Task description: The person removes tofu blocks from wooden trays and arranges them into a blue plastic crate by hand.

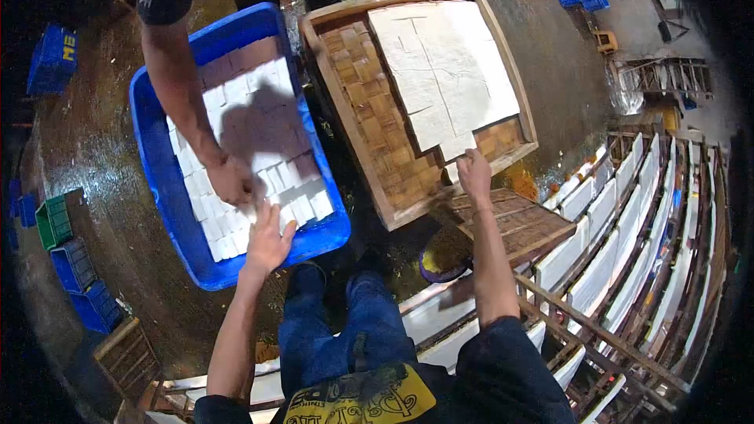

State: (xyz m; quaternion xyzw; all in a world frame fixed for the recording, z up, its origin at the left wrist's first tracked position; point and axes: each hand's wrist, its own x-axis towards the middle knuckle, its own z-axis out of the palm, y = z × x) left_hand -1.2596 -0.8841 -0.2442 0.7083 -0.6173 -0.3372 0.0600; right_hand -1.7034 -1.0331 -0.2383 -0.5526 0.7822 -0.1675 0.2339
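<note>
White tofu blocks (228, 228) lie in close rows in a blue plastic crate (339, 228). My left hand (269, 243) rests on the blocks near the crate's front edge, fingers stretched out. To the right, a cut slab of tofu (440, 63) lies on a woven bamboo tray (353, 71) with a wooden frame. At the slab's near corner my right hand (475, 173) is closed, its fingers curled on a small white tofu block (452, 172), partly hidden by the hand.
A co-worker's hand (232, 179) reaches into the crate, close to my left fingers. Wooden racks with white slabs (620, 220) stand at right. A small slatted wooden board (522, 224) lies beside the tray. More blue crates (71, 263) line the wet floor at left.
</note>
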